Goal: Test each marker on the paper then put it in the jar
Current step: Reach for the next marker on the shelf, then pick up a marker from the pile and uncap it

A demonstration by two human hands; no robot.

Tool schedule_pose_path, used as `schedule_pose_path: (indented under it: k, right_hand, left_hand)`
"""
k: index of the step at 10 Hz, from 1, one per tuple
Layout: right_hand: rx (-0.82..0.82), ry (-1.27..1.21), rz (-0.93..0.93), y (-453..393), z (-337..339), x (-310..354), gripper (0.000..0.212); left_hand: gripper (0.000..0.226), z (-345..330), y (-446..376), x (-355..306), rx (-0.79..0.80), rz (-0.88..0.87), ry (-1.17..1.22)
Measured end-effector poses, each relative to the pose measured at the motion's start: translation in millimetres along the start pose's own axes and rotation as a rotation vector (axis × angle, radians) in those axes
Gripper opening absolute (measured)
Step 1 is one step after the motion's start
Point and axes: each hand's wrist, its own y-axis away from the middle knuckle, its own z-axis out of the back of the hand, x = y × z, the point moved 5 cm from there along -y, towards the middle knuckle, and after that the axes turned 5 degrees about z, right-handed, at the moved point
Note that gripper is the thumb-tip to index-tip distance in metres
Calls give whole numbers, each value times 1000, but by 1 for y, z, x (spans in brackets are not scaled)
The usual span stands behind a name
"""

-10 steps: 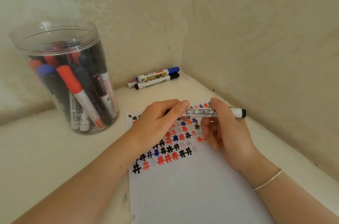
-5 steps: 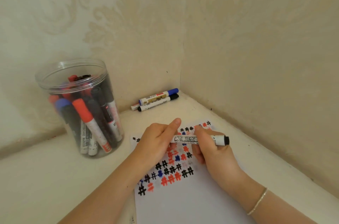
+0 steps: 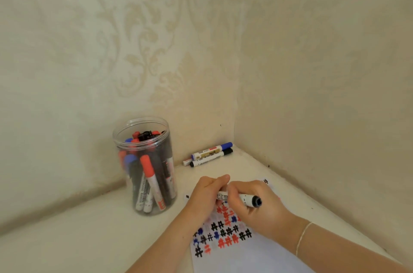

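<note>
Both hands hold one white marker with a black end [image 3: 250,200] level above the paper [image 3: 252,259]. My left hand [image 3: 206,194] grips its left end, which is hidden under the fingers. My right hand [image 3: 257,208] grips the barrel, and the black end pokes out to the right. The paper bears rows of black, red and blue hash marks. A clear plastic jar [image 3: 145,165] stands to the left, holding several red, blue and black markers.
Three markers lie against the back wall in the corner: a blue-capped one [image 3: 211,151], a black-capped one [image 3: 211,158] and a smaller one [image 3: 186,162] behind them. Walls close in at the back and right. The pale table surface [image 3: 89,234] extends left.
The camera has tilted upward, so the jar and hands sit lower in view. My hands have drawn closer together on the marker, with less of the barrel showing between them.
</note>
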Motion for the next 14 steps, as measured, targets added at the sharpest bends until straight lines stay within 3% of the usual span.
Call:
schedule_pose_path:
  k: [1,2,3,4,5,6,7,8,9,11,12,13,14]
  right_hand:
    - [-95,-68,-5,-12,0,1,34]
    - [-326,-413,-187,-23,10,-2,35]
    - [-566,-806,-274,-38,25,-9,35]
    - [-397,-1142,-259,-69,18,2,33]
    - [-199,-1306,-164,-97,9,35,40]
    - [-218,-779,-179,-118,6,28,28]
    - [3,499,45,-133,-20,-3,17]
    - [130,966,195,-137,-49,-29,42]
    - [40,1007,331,-148,-63,-24,37]
    - [164,1097,342,-155,-69,-4,27]
    - [44,702,509,-150,-58,23,9]
    - [-217,68,422,-137,-30,72,17]
    - [-31,-355,83,-139,-33,102,18]
  left_hand:
    - [50,2,4,-7,-63,36,54]
    - [34,-1,7,-11,-91,29,241]
    - [11,2,21,-50,-155,-163,237]
    - [10,18,43,-101,-328,-470,-40]
    - [11,58,68,-151,-612,-726,-235]
    - [15,111,89,-189,-860,-842,-426]
    - [21,149,94,-206,-934,-772,-651]
    - [24,163,87,-207,-858,-641,-879]
    - [20,165,76,-204,-754,-574,-1003]
    - [20,166,46,-193,-520,-429,-1124]
    - [21,170,40,-194,-441,-386,-1100]
    - [20,178,40,-195,-422,-366,-1049]
    - [20,180,40,-194,-404,-355,-981]
